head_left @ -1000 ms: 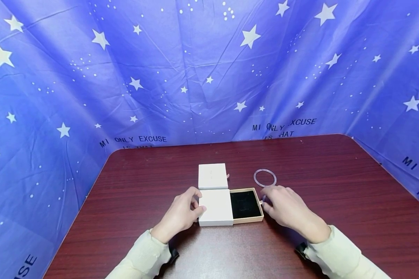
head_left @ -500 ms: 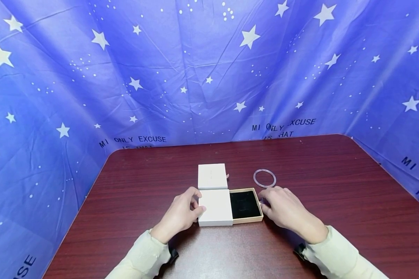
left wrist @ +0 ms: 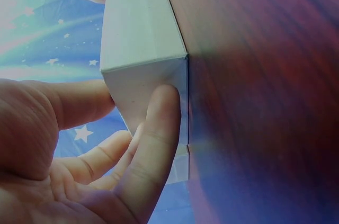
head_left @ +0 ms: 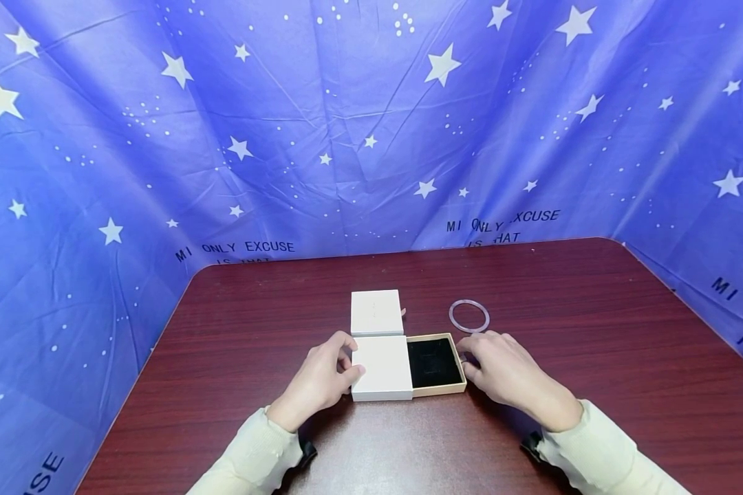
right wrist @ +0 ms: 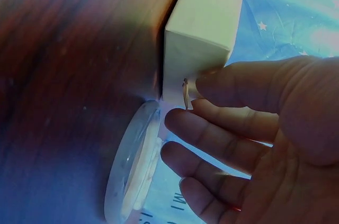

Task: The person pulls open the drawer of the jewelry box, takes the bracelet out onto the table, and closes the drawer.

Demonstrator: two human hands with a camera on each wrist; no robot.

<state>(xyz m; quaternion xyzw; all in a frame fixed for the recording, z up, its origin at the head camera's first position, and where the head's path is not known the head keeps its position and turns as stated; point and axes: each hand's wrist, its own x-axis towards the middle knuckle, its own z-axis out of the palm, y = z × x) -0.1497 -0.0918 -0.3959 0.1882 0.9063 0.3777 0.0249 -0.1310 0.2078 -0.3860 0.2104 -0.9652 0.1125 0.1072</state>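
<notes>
A white box (head_left: 381, 366) lies on the table with its tan-edged drawer (head_left: 438, 392) slid partly out to the right; a black pad (head_left: 433, 363) lines the drawer. My left hand (head_left: 319, 375) holds the box's left end, with the thumb at the top edge and a finger (left wrist: 161, 113) against the end face. My right hand (head_left: 510, 368) is at the drawer's right end, thumb tip touching the end face beside a small ribbon tab (right wrist: 186, 94), other fingers loosely extended. Beyond this hand lies a pale purple bangle (head_left: 452, 315); the right wrist view shows a bangle (right wrist: 119, 181) close below the fingers.
A second white box (head_left: 376, 313), closed, sits directly behind the first, with a small pink tab (head_left: 404, 313) on its right side. The reddish-brown table (head_left: 254, 302) runs back to a blue star-patterned curtain (head_left: 347, 103).
My right hand has shifted very slightly left towards the drawer's end, covering a purple bit seen there before. The left hand, boxes and drawer stay where they were.
</notes>
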